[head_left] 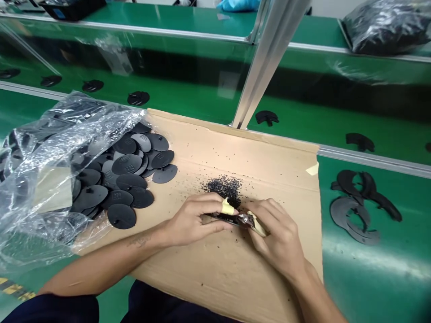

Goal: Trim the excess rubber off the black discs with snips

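Observation:
Over the cardboard sheet (215,264), my left hand (190,220) pinches a thin black plastic disc (224,218) at its left side, with yellow tape around a fingertip. My right hand (278,235) is closed around a small metal clipper (247,219), its shiny jaws at the disc's right edge. Yellowish wrapping shows by the right fingers; most of the tool is hidden in the hand. Just beyond both hands lies a heap of small black plastic scraps (224,185). To the left, many loose black discs (128,164) overlap in a pile.
A clear plastic bag (50,134) partly covers the discs at left. Curved black parts (357,211) lie on the green table (400,273) at right. A metal post (266,63) rises behind the cardboard. Beyond it, a green belt (198,103) carries spaced black parts.

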Tool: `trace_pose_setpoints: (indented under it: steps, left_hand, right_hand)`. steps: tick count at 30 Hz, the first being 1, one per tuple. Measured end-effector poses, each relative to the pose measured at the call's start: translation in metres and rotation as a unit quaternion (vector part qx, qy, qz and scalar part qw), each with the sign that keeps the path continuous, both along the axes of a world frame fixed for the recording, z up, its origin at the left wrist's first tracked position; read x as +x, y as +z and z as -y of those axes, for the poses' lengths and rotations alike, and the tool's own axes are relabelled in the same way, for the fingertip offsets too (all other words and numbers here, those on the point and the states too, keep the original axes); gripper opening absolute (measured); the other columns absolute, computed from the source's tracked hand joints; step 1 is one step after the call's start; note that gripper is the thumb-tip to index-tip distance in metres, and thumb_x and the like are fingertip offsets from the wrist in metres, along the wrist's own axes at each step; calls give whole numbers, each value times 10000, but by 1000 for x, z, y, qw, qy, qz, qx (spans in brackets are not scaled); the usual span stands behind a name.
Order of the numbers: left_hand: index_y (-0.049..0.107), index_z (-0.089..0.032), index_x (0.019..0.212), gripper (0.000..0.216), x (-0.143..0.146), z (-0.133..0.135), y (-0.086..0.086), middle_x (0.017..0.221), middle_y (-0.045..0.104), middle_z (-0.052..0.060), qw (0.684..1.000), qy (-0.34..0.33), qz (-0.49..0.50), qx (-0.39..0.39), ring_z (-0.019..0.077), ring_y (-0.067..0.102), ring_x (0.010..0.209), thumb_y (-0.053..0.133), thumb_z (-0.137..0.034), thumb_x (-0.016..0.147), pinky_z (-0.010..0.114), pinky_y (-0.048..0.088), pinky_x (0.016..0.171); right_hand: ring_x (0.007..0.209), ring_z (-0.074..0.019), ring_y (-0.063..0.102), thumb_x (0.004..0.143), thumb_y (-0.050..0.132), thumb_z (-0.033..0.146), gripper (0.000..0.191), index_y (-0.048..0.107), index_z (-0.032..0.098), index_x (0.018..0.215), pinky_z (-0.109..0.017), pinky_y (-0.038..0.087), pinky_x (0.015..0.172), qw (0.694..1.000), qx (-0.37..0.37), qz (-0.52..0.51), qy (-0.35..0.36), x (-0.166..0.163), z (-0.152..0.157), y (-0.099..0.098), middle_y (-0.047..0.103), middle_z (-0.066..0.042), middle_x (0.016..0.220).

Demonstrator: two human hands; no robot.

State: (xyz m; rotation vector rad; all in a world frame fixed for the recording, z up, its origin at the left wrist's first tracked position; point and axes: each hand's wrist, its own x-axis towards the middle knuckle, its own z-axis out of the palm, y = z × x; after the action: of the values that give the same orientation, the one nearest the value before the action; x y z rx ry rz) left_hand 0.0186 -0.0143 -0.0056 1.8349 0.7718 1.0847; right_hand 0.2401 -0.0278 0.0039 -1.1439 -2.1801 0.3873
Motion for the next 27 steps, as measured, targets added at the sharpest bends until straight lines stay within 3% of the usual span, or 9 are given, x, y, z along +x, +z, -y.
trace_pose_setpoints:
  steps: [14,22,27]
  left_hand:
    - [727,-139,1097,215,-2,-2,-2,902,705,80,999,-22,-6,30,148,650,824,707,-176,886,275,545,717]
    - [728,-156,1103,221,-1,0,-2,887,709,74,999,-4,-23,22,150,648,795,709,-185,885,273,540,686]
    - [716,-149,1061,188,-1,-1,4,896,689,62,998,-1,-61,32,146,630,815,698,-148,874,264,529,709]
  right_hand:
    - [742,-196,596,924,523,99,260,663,138,1140,-339,488,654,995,52,88,-9,3,1,-2,722,-87,863]
    - [711,-167,652,924,494,83,237,680,155,1052,-306,518,652,994,54,95,-8,3,2,-9,739,-62,831]
    - [656,-159,602,896,538,68,217,691,175,1007,-299,447,611,987,77,123,-70,6,-1,-9,711,-42,758]
